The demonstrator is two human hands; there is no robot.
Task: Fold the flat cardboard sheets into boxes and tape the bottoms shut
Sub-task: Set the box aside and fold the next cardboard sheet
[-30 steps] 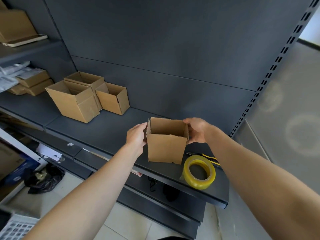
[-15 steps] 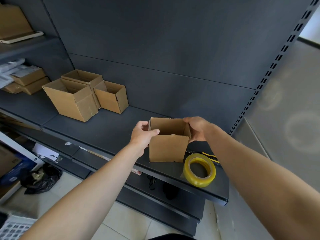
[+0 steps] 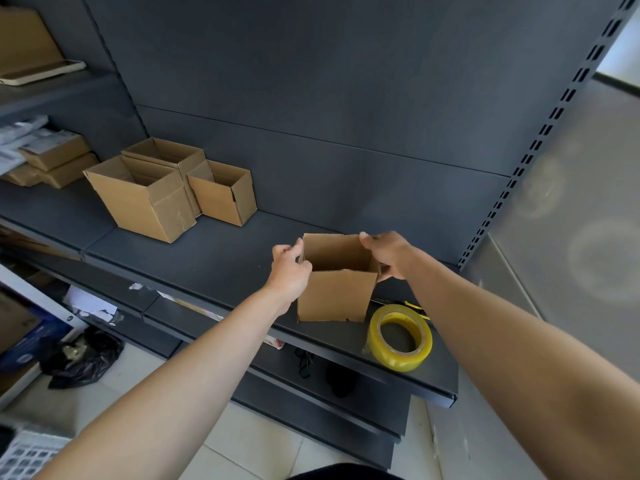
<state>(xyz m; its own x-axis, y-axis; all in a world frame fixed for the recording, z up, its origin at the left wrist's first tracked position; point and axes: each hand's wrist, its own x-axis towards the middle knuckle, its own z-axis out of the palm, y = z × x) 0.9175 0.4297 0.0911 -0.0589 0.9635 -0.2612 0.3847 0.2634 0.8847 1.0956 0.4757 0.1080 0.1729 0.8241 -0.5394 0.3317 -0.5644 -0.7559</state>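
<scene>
on dark shelf, upright open-top box; left hand and right hand grip its side rims.

Small box on shelf, tape roll just right, three boxes far left behind.

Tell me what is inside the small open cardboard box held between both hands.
Only bare brown inner walls show inside the small open-topped cardboard box; nothing sticks out. Its near wall hides the floor.
</scene>
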